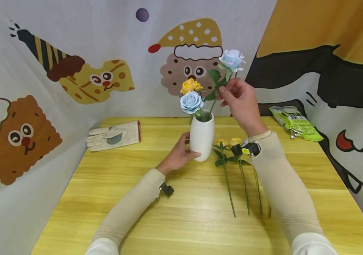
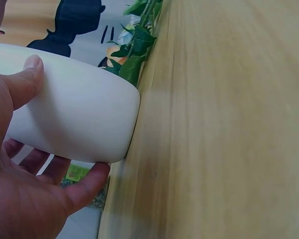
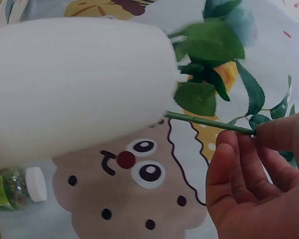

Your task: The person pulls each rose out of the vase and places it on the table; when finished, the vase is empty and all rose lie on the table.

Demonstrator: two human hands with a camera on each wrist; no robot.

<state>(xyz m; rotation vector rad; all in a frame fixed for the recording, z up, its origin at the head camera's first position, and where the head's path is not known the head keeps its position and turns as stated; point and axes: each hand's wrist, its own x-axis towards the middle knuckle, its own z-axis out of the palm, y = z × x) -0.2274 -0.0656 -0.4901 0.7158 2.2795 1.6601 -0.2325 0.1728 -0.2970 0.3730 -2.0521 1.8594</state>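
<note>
A white vase (image 1: pixel 202 138) stands on the table, tilted slightly in the head view. My left hand (image 1: pixel 179 156) grips its lower part, thumb on the near side and fingers around the other. One yellow rose (image 1: pixel 191 86) and one light blue rose (image 1: pixel 191 102) are in the vase. With thumb and fingertips, my right hand (image 1: pixel 241 101) pinches the green stem (image 3: pixel 209 122) of another pale blue rose (image 1: pixel 231 59). That stem runs down to the vase's mouth, where its lower end is hidden. Several roses lie to the vase's right, including a yellow one (image 1: pixel 235 141).
A white work glove (image 1: pixel 114 136) with a red cuff lies at the back left. At the back right is a green snack bag (image 1: pixel 296 122). A jar with a white lid (image 3: pixel 36 184) shows behind the vase in the right wrist view. Printed cloth (image 1: pixel 105 28) hangs behind the table.
</note>
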